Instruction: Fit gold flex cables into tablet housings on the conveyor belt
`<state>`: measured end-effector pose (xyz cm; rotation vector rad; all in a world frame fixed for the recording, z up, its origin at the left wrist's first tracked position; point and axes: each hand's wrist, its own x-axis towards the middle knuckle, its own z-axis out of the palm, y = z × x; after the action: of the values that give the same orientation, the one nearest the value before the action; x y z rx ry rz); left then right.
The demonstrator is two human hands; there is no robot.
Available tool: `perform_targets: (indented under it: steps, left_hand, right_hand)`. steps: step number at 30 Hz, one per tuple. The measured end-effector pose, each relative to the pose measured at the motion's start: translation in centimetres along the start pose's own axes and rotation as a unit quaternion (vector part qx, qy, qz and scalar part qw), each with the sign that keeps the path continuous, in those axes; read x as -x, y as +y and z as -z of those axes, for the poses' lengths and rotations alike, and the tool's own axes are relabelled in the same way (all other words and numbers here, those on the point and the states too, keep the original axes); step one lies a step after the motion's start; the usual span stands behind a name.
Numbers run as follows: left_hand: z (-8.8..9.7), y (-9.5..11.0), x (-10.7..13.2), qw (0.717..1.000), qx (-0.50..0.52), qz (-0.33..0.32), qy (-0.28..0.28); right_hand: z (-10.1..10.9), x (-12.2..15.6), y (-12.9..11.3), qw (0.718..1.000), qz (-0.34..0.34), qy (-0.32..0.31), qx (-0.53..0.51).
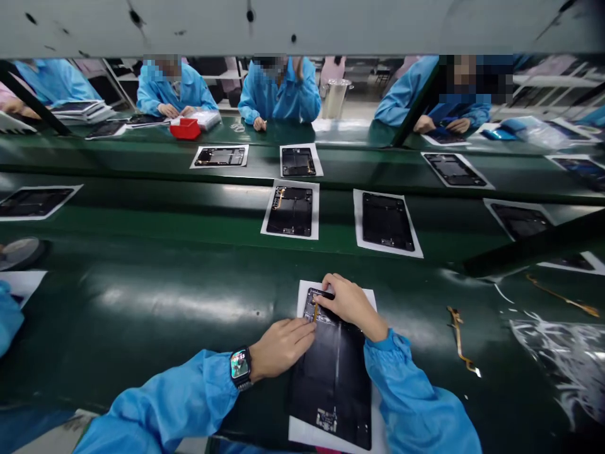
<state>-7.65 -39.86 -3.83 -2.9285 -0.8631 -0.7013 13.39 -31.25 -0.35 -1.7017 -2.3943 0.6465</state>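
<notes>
An orange flex cable lies at the upper left corner of a black tablet housing in front of me. My left hand reaches in from the left, fingers held together, its tips closed at the cable's lower end. From the right comes my right hand, bent over the housing's top edge, with thumb and fingers closed at the cable's upper end. A white sheet lies under the housing. Parts of the cable are hidden by the fingertips.
Another flex cable lies to the right, near clear plastic film. Beyond, a housing and a second housing lie on sheets on the green line. Dark posts slant at the right. Several co-workers in blue sit opposite; a blue sleeve shows at left.
</notes>
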Motion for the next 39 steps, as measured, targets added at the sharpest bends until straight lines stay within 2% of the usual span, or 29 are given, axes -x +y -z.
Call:
perform_targets:
  steps: [13,29,32,35,39]
  left_hand:
    - [1.1,0.0,-0.6,0.999,0.002,-0.021,-0.034]
    - [1.4,0.1,-1.1,0.995,0.007,-0.021,-0.093]
    - [1.5,0.1,-1.3,0.996,0.015,-0.012,-0.089]
    - [1.5,-0.4,-1.2,0.995,0.071,0.000,-0.074]
    - [1.6,-1.2,-0.9,0.990,0.125,0.029,-0.049]
  right_hand:
    - [0.0,0.1,0.3,1.000,-0.011,0.010,-0.005]
    - [-0.3,0.2,0.5,1.000,-0.010,0.018,-0.001]
    - [-0.5,0.1,0.4,1.000,-0.016,0.021,-0.002]
    - [-0.4,0.2,0.2,0.999,-0.038,0.023,-0.007]
    - [0.9,1.1,0.1,0.998,-0.034,0.015,-0.044]
